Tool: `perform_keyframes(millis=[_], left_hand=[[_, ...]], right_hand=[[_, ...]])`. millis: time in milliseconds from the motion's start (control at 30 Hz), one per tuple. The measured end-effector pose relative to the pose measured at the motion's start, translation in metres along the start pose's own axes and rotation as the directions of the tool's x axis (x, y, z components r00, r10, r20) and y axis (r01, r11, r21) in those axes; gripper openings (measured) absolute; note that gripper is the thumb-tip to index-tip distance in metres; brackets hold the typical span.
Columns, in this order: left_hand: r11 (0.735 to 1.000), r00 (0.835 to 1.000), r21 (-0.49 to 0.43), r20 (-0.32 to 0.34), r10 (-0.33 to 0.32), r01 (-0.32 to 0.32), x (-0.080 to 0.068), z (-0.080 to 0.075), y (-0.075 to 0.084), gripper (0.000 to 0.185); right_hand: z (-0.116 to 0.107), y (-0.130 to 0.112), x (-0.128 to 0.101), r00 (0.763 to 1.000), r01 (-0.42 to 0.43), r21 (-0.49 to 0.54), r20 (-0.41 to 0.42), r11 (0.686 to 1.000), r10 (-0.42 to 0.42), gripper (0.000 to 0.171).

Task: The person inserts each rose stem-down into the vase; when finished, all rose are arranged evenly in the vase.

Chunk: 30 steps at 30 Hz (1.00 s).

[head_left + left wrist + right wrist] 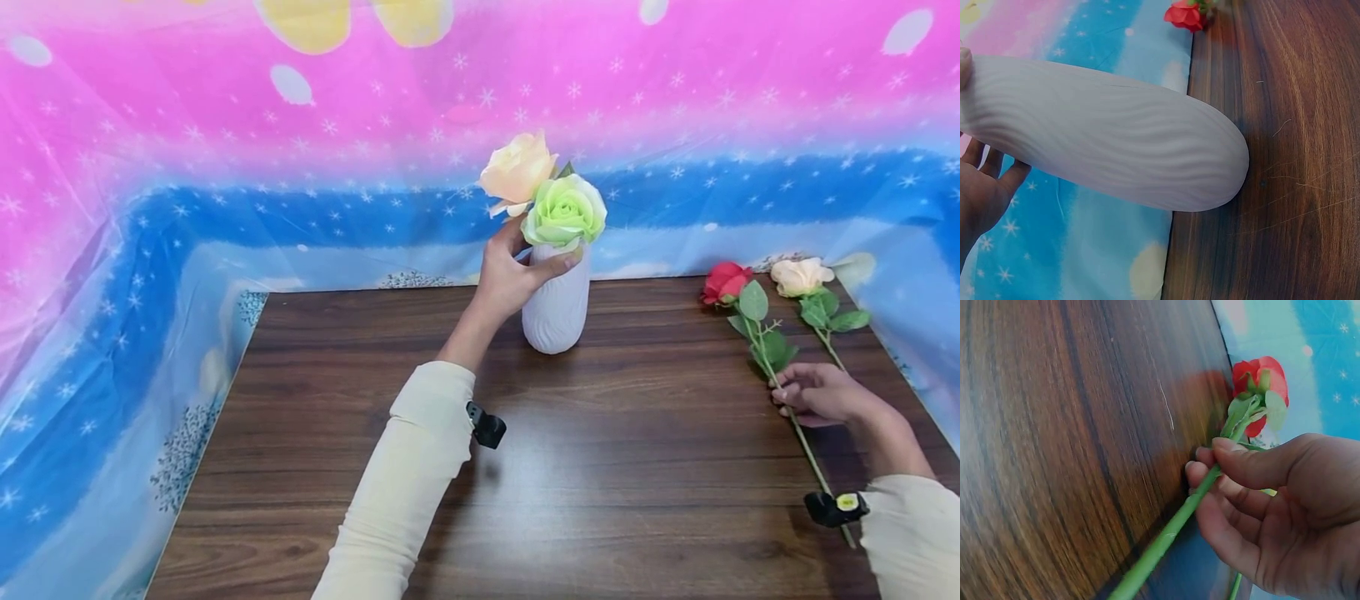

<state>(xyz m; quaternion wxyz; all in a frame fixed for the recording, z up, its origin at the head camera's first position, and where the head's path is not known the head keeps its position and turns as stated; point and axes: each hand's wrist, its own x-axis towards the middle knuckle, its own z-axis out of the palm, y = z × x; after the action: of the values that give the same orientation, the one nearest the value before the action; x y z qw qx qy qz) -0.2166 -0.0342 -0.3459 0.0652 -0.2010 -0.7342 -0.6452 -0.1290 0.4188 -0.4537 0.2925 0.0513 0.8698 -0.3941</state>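
A white vase (pixel 557 300) with a wavy ribbed surface stands near the back edge of the table. In its mouth are a green rose (pixel 566 212) and a peach rose (pixel 519 171). My left hand (pixel 506 271) grips the vase near its top, thumb across the front; the left wrist view shows the vase body (pixel 1116 134) with fingertips at its upper end. At the right, my right hand (pixel 821 393) pinches the green stem of a red rose (pixel 726 283). In the right wrist view, thumb and fingers close round that stem (pixel 1169 534).
A cream rose (pixel 801 277) with green leaves lies at the table's right side, just beyond the red one. The dark wooden table (pixel 600 483) ends at a pink and blue cloth (pixel 360 217) that hangs behind and at both sides.
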Motion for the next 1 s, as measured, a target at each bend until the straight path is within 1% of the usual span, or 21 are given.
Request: perform_keyframes(millis=[133, 233, 433, 600, 700, 867, 1000], left_hand=[[1.000, 1.000, -0.008, 0.007, 0.001, -0.001, 0.000, 0.001, 0.000, 0.064], [1.000, 1.000, -0.009, 0.006, 0.003, -0.003, 0.000, 0.000, 0.000, 0.064], [1.000, 1.000, -0.007, -0.002, 0.020, -0.020, 0.000, 0.000, -0.001, 0.064], [1.000, 1.000, -0.010, 0.000, 0.021, -0.021, 0.000, 0.001, -0.001, 0.063], [1.000, 1.000, -0.011, 0.003, 0.017, -0.017, 0.000, 0.000, -0.001, 0.064], [1.000, 1.000, -0.004, 0.004, 0.017, -0.017, 0.001, 0.000, -0.001, 0.063], [1.000, 1.000, -0.004, 0.005, 0.021, -0.021, 0.000, 0.000, -0.001, 0.063]], right_hand=[[0.002, -0.003, 0.004, 0.998, 0.058, 0.018, -0.037, 0.998, -0.057, 0.028], [0.002, -0.008, 0.006, 0.992, 0.103, 0.009, -0.072, 0.995, -0.103, 0.030], [0.004, -0.021, 0.006, 0.983, 0.135, -0.043, -0.123, 0.990, -0.140, 0.035], [0.007, -0.027, 0.006, 0.970, 0.177, -0.038, -0.160, 0.983, -0.181, 0.033], [0.009, -0.033, 0.005, 0.958, 0.218, -0.014, -0.190, 0.976, -0.217, 0.031], [0.011, -0.045, 0.002, 0.923, 0.289, -0.018, -0.260, 0.957, -0.284, 0.026], [0.011, -0.054, 0.001, 0.898, 0.340, -0.010, -0.294, 0.940, -0.328, 0.016]])
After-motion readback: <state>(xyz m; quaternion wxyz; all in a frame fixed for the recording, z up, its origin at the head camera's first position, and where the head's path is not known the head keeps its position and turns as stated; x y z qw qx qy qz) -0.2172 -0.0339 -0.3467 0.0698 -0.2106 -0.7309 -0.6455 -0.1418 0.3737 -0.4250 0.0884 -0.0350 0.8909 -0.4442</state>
